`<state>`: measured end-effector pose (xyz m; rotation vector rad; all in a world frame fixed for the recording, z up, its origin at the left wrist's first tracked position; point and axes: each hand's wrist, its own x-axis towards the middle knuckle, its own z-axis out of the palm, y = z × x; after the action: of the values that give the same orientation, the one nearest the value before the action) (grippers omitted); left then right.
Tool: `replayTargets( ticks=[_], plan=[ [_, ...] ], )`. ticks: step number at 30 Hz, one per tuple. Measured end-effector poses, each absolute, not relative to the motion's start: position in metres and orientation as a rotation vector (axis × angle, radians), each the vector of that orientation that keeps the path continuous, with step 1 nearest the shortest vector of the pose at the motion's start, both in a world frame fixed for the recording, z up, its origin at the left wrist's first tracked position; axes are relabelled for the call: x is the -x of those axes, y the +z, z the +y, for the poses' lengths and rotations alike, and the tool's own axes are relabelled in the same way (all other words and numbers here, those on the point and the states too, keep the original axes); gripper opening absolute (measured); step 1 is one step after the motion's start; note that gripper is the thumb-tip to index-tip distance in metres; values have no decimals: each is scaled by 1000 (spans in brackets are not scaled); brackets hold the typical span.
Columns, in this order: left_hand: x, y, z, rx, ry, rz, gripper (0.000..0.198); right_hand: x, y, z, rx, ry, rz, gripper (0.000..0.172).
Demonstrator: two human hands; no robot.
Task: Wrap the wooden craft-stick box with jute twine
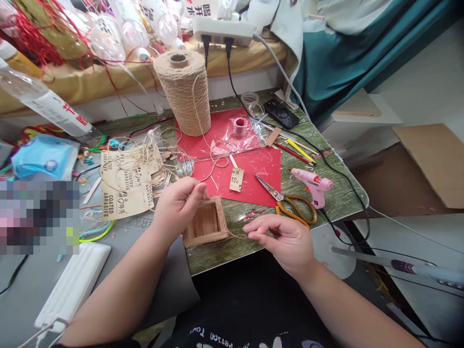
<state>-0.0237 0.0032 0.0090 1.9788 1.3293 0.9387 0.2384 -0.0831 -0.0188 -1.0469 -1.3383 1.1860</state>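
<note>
Twine-wrapped box (222, 220): in the head view, on the table (217, 263) near its near edge, between the hands, open side up, wooden slats inside.
Handling: probably light and fairly stiff, the twine giving a rough, non-slip surface; glued joints could be fragile under a hard squeeze.
Best hold: likely the wrapped walls at opposite corners, clear of the loose strand.
Left hand (181, 200): curled at the box's far left corner, thumb against the fingers; whether it grips the wall or a strand, I cannot tell.
Right hand (286, 241): right of the box, thumb and forefinger appear pinched together on a twine strand (237, 236) leading to the box's near right corner.
Right side: scissors (281, 197) and pink glue gun (312, 185) lie just beyond the right hand and could snag the strand.
Far side: twine spool (183, 96) stands upright by a red sheet (253, 166).
Left side: sandpaper (126, 186) under tangled twine could catch the left arm.
</note>
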Motion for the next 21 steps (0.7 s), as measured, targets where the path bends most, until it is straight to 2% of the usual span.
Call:
replayTargets(
  ticks=[2,5,16,21],
  plan=[
    [21,9,4,-2019,976,1328,23,-238,-20,-80,1085,1213,-1321,8],
    [19,9,5,-2092,1008,1314,17,-237,-20,-75,1047,1290,-1235,3],
    [20,5,6,-2128,992,1272,8,-228,-22,-73,1029,1447,-942,23],
    [22,1,6,-2268,1011,1273,19,-229,-26,-69,1075,1459,-955,20]
  ],
)
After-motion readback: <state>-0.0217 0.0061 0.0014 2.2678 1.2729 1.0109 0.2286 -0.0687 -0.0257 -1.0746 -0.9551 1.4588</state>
